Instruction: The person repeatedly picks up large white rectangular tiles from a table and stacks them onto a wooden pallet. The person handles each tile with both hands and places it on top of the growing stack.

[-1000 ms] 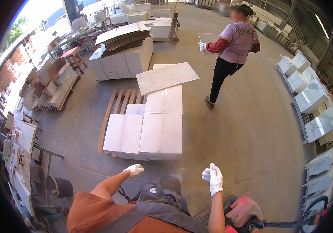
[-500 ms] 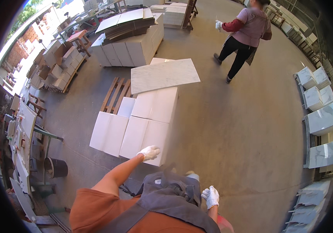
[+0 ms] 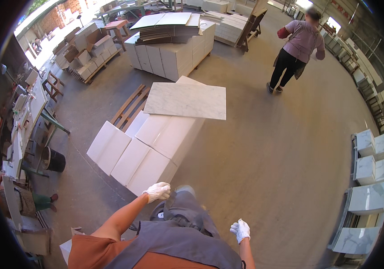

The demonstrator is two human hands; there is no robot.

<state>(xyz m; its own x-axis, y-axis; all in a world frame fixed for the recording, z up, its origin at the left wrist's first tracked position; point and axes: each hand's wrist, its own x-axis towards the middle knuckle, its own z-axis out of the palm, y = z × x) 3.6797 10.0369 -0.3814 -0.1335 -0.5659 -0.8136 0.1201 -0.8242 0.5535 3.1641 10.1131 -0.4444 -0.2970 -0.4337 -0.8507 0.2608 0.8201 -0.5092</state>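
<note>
My left hand, in a white knitted glove, hangs in front of my body beside the near edge of a low stack of white boxes. Its fingers are curled, and no object shows in them. Lower right, my right hand wears a matching glove and is loosely closed over the floor, touching nothing. Across the far end of the boxes lies a grey-veined white marble slab, its right end sticking out past them. A wooden pallet shows at the stack's left.
Ahead stands a taller box stack topped with sheets. A person faces away at the far right. Marble-patterned blocks line the right side. On the left are a cluttered workbench, a black bucket and another person, partly hidden.
I have moved forward along the right side of the white boxes, which now sit further left and nearer. My left hand has swung lower. The person ahead has walked further off.
</note>
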